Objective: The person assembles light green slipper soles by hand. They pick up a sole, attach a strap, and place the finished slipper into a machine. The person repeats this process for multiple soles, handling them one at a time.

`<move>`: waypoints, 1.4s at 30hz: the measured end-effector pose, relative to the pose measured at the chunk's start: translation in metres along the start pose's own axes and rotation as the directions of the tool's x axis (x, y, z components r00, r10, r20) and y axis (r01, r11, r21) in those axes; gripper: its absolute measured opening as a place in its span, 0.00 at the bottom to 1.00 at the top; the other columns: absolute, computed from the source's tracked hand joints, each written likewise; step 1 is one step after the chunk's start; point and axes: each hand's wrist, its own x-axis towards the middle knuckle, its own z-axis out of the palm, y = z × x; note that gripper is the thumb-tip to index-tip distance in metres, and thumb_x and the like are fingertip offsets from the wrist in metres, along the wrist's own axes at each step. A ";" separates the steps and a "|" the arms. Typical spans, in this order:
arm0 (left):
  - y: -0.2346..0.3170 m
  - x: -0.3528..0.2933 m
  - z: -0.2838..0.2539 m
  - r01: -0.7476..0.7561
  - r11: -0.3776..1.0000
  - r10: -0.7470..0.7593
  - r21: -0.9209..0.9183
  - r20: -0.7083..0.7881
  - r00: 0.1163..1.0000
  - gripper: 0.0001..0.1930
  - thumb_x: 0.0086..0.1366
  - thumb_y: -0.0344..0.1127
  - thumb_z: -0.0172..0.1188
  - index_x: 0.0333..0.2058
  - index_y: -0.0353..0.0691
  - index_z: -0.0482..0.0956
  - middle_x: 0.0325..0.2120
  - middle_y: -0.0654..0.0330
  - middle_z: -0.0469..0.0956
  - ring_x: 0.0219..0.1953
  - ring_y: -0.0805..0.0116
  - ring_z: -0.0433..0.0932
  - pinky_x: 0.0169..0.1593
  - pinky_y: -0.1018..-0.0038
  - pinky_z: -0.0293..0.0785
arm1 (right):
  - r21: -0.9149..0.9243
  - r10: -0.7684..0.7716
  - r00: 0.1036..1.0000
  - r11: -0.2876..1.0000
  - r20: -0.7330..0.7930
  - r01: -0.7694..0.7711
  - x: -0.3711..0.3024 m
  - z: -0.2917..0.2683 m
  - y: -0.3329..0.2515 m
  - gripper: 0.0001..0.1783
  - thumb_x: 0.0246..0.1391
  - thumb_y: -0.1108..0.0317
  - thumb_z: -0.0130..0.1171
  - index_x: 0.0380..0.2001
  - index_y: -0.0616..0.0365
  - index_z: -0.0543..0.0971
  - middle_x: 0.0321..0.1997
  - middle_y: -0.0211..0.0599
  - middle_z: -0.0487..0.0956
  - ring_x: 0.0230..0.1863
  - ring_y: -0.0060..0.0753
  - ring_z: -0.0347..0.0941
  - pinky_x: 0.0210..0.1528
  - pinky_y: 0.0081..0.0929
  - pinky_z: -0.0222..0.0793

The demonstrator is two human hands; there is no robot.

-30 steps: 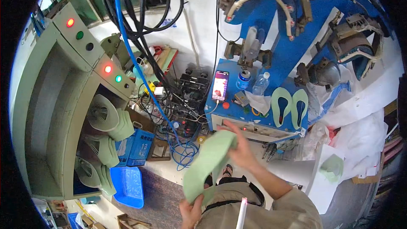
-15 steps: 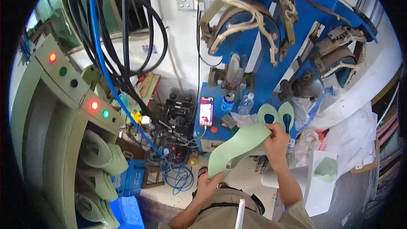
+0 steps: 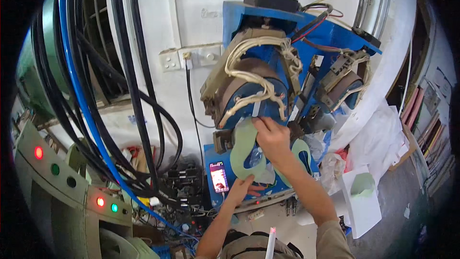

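Observation:
My right hand [image 3: 273, 139] pinches the upper end of a pale green curved sheet piece [image 3: 243, 146], which has a large opening through it. My left hand [image 3: 241, 191] has its thumb and finger at the lower edge of the same piece. The piece stands up before the lower form of a blue machine [image 3: 254, 101], under its padded curved block. Part of that form is hidden behind the piece and my right hand. Another pale green piece [image 3: 301, 147] lies to the right of my right wrist, partly covered by the arm.
A lit phone [image 3: 219, 177] lies left of my hands on the blue table. Black hoses [image 3: 125, 57] and a blue hose hang at left, by a control panel [image 3: 67, 175]. A second padded block [image 3: 344, 86], plastic bags [image 3: 371, 132] and a white board [image 3: 366, 211] are at right.
Both hands have carried the green piece forward and up from near my body to the machine's lower form. The view has tilted upward. The right hand has moved left.

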 end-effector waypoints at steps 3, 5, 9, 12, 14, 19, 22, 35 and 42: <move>-0.040 0.082 -0.051 -0.130 0.900 0.156 -0.416 0.028 0.987 0.11 0.70 0.34 0.53 0.44 0.32 0.75 0.41 0.49 0.80 0.45 0.56 0.82 0.44 0.63 0.83 | -0.038 0.102 0.984 0.994 0.148 -0.098 -0.004 0.015 0.007 0.17 0.42 0.75 0.58 0.40 0.57 0.77 0.35 0.38 0.78 0.28 0.38 0.79 0.25 0.30 0.76; -0.050 0.110 -0.072 -0.160 0.800 0.200 -0.578 0.006 0.980 0.07 0.69 0.29 0.53 0.38 0.34 0.78 0.41 0.49 0.81 0.44 0.59 0.82 0.45 0.64 0.83 | -0.037 0.217 0.898 0.975 0.383 -0.220 -0.006 0.010 0.001 0.21 0.47 0.75 0.56 0.48 0.54 0.76 0.43 0.39 0.81 0.33 0.46 0.80 0.31 0.38 0.78; -0.057 0.135 -0.121 -0.142 0.767 0.273 -0.626 0.117 0.955 0.06 0.67 0.27 0.54 0.39 0.33 0.78 0.40 0.50 0.81 0.43 0.61 0.82 0.45 0.66 0.83 | -0.100 0.300 0.753 0.949 0.586 -0.300 -0.004 -0.023 -0.034 0.23 0.54 0.63 0.58 0.54 0.56 0.71 0.47 0.46 0.80 0.32 0.50 0.81 0.30 0.42 0.78; -0.036 0.138 -0.161 -0.265 0.842 0.312 -0.470 0.023 0.950 0.05 0.65 0.24 0.55 0.38 0.32 0.78 0.36 0.49 0.82 0.38 0.62 0.84 0.40 0.67 0.84 | -0.071 0.407 0.741 0.895 0.534 -0.440 -0.008 -0.022 -0.054 0.28 0.55 0.54 0.60 0.54 0.59 0.69 0.44 0.51 0.81 0.29 0.53 0.80 0.28 0.43 0.77; -0.011 0.117 -0.170 -0.286 0.918 0.313 -0.276 0.059 0.948 0.05 0.63 0.21 0.56 0.37 0.31 0.79 0.34 0.49 0.82 0.37 0.61 0.84 0.42 0.66 0.84 | -0.043 0.504 0.736 0.836 0.452 -0.547 -0.015 -0.012 -0.058 0.31 0.54 0.50 0.61 0.53 0.61 0.70 0.39 0.53 0.81 0.27 0.54 0.80 0.26 0.42 0.77; 0.003 0.112 -0.156 -0.246 0.929 0.252 -0.277 -0.012 0.968 0.07 0.60 0.18 0.58 0.38 0.29 0.79 0.36 0.49 0.82 0.38 0.58 0.83 0.44 0.64 0.84 | 0.077 0.594 0.758 0.771 0.269 -0.632 -0.017 0.008 -0.050 0.24 0.55 0.59 0.60 0.49 0.62 0.70 0.34 0.56 0.80 0.26 0.59 0.78 0.25 0.46 0.75; 0.009 0.110 -0.122 -0.234 0.939 0.237 -0.253 -0.021 0.971 0.09 0.60 0.18 0.58 0.41 0.30 0.78 0.38 0.50 0.81 0.41 0.59 0.83 0.47 0.63 0.82 | 0.102 0.589 0.760 0.768 0.275 -0.632 -0.008 0.024 -0.040 0.23 0.55 0.61 0.58 0.50 0.63 0.70 0.35 0.57 0.80 0.28 0.59 0.78 0.26 0.47 0.75; 0.003 0.123 -0.118 -0.169 0.948 0.175 -0.271 -0.003 0.985 0.10 0.63 0.24 0.59 0.43 0.34 0.77 0.39 0.55 0.81 0.41 0.64 0.82 0.46 0.67 0.81 | 0.021 0.563 0.784 0.809 0.262 -0.587 -0.008 0.048 -0.034 0.27 0.54 0.63 0.57 0.56 0.61 0.69 0.48 0.58 0.77 0.43 0.58 0.78 0.38 0.44 0.79; 0.003 0.137 -0.130 -0.261 0.871 0.246 -0.415 -0.091 0.965 0.13 0.65 0.24 0.54 0.48 0.32 0.74 0.41 0.52 0.81 0.40 0.58 0.83 0.45 0.64 0.83 | 0.198 0.543 0.789 0.772 0.286 -0.604 -0.007 0.041 -0.030 0.24 0.54 0.66 0.57 0.54 0.62 0.72 0.53 0.61 0.74 0.50 0.61 0.75 0.44 0.45 0.76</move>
